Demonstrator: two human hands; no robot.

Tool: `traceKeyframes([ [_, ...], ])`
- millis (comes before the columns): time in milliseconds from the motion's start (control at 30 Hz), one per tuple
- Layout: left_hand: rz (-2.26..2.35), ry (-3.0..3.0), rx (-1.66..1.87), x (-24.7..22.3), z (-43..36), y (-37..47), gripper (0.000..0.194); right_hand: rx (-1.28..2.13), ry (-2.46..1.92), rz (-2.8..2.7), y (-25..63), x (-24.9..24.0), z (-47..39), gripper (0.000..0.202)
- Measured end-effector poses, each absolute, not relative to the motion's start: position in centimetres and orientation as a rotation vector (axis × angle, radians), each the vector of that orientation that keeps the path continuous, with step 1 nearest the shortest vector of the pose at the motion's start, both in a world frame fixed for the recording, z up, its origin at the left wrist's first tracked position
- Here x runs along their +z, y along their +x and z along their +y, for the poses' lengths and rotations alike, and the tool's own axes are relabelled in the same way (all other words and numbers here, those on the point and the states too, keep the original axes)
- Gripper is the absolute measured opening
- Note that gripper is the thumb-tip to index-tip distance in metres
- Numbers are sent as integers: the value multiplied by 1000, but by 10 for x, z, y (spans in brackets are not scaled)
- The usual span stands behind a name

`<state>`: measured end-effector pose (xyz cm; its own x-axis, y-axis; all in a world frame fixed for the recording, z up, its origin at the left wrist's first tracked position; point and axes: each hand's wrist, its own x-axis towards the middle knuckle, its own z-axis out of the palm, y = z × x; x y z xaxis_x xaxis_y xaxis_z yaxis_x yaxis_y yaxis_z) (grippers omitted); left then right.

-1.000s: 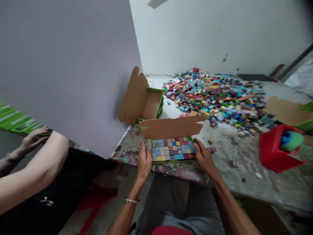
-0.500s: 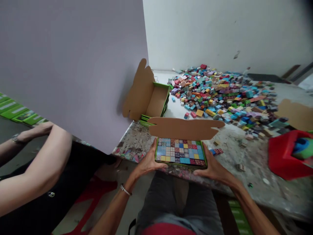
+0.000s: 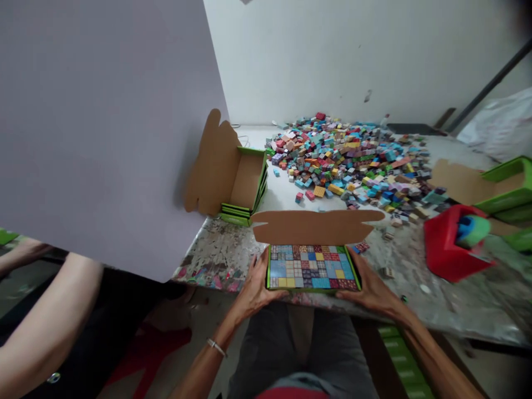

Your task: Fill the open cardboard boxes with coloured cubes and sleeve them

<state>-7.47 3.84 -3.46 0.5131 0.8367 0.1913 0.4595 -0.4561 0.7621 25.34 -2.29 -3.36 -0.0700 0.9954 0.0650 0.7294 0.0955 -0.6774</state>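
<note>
A green-edged box (image 3: 307, 290) lies at the table's front edge, filled with rows of patterned blocks (image 3: 310, 267). Its brown cardboard lid (image 3: 318, 226) stands open at the far side. My left hand (image 3: 258, 285) grips the box's left side, thumb along the front edge. On the right side my right hand (image 3: 371, 284) holds it the same way. Behind the lid spreads a large heap of small coloured blocks (image 3: 353, 160).
Stacked open green boxes (image 3: 249, 177) stand at left beside a grey partition (image 3: 103, 127). At right are a red container (image 3: 443, 244) and more green boxes (image 3: 509, 185). Another person's arm (image 3: 54, 310) shows at far left.
The view has turned to the right, bringing the right-hand green boxes and a white bag into sight. Both hands remain on the filled box.
</note>
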Motion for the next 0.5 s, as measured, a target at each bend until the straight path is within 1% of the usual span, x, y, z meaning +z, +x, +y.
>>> traceKeyframes([
  [100, 1043, 1963, 698, -26, 38, -72, 113, 749, -1686, -1813, 262, -26, -28, 105],
  [233, 1002, 1540, 800, -13, 49, -83, 88, 905, -1563, -1437, 265, -20, -19, 79],
  [300, 1087, 1412, 919, -8, 59, -87, 80, 921, -1510, -1230, 267, -15, -10, 71],
  [367, 1211, 1409, 1033, 1, 70, -87, 78, 831, -1488, -1109, 271, -4, 1, 72],
  [433, 1264, 1545, 1132, 18, 80, -85, 77, 647, -1479, -1112, 276, 14, 10, 76],
  [467, 1266, 1663, 1154, 29, 85, -84, 74, 558, -1484, -1165, 280, 25, 13, 74],
  [500, 1263, 1799, 1150, 41, 89, -83, 67, 485, -1506, -1248, 283, 37, 16, 67],
])
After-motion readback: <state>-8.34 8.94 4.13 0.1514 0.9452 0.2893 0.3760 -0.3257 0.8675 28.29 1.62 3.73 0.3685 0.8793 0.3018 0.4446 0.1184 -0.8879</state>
